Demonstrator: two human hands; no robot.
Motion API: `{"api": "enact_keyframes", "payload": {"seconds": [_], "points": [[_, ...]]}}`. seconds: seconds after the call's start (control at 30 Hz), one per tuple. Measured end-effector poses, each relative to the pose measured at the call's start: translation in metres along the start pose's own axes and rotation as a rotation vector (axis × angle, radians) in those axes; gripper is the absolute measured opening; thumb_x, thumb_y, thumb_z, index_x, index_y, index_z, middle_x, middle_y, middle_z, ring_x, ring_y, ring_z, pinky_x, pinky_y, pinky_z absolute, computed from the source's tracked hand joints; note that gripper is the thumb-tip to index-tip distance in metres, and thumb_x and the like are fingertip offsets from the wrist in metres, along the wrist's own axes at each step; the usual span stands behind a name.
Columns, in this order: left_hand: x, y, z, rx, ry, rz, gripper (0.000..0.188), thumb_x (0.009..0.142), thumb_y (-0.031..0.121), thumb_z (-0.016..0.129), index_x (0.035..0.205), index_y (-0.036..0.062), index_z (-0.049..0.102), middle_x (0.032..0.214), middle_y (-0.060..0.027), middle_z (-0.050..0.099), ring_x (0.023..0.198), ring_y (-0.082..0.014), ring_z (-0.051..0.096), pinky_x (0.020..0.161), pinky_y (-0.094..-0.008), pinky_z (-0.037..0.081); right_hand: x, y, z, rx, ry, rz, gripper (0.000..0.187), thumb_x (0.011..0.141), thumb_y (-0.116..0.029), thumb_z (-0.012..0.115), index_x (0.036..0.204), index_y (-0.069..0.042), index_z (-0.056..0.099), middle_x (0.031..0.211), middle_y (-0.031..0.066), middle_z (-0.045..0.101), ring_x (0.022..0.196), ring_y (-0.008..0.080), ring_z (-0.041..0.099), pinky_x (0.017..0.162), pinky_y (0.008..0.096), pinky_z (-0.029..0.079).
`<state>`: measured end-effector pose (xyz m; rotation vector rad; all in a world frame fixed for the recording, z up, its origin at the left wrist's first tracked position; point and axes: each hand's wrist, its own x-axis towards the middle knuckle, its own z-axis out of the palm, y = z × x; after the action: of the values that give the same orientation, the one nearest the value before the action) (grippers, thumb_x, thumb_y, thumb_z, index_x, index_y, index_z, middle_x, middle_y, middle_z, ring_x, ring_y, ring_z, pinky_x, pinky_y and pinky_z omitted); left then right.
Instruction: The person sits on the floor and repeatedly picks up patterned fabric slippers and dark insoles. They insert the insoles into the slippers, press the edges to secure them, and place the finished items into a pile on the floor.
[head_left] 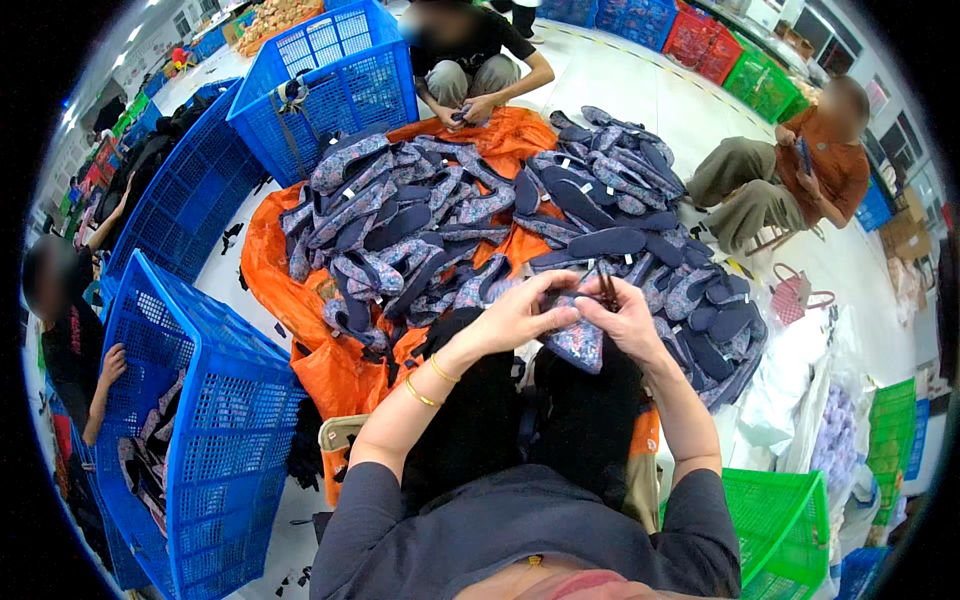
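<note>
Above my lap, both hands are closed on a floral cloth slipper (pixel 577 347) with its pointed end toward me. My left hand (pixel 530 318) grips its left side, thumb across the top. On the other side, my right hand (pixel 627 318) pinches it with thumb and fingers. A small dark looped thing (pixel 604 290) shows at the right fingers; I cannot make out what it is. Just beyond my hands lies a wide pile of similar slippers (pixel 400 215) with dark blue soles, many of them on an orange sheet (pixel 275 255).
Blue crates stand at the left, one near (pixel 240 440) and one farther back (pixel 350 90). A green crate (pixel 750 500) is by my right elbow. One person (pixel 470 50) crouches beyond the pile, another (pixel 830 160) sits at right, a third (pixel 70 350) reaches into the near blue crate.
</note>
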<state>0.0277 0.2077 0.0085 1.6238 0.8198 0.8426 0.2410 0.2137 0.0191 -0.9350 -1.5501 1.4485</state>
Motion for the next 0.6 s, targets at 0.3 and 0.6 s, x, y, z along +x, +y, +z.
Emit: {"api": "enact_keyframes", "payload": {"seconds": [0.3, 0.6], "points": [[-0.031, -0.031, 0.019, -0.119, -0.135, -0.082, 0.031, 0.086, 0.031, 0.073, 0.092, 0.003, 0.061, 0.078, 0.0032, 0.054, 0.072, -0.005, 0.046, 0.061, -0.0226, 0.038, -0.039, -0.009, 0.016, -0.214, -0.044, 0.143, 0.018, 0.091, -0.013, 0.065, 0.101, 0.001, 0.061, 0.081, 0.0001, 0.062, 0.073, 0.0055, 0.058, 0.066, 0.0225, 0.048], [-0.05, -0.044, 0.017, -0.239, -0.173, -0.12, 0.023, 0.087, 0.025, 0.073, 0.091, 0.0045, 0.062, 0.083, 0.0057, 0.057, 0.078, -0.0021, 0.048, 0.068, -0.0205, 0.041, -0.056, 0.012, 0.015, -0.226, -0.075, -0.006, 0.013, 0.086, -0.009, 0.07, 0.092, 0.001, 0.064, 0.08, 0.0005, 0.061, 0.069, 0.0073, 0.058, 0.063, 0.022, 0.047]]}}
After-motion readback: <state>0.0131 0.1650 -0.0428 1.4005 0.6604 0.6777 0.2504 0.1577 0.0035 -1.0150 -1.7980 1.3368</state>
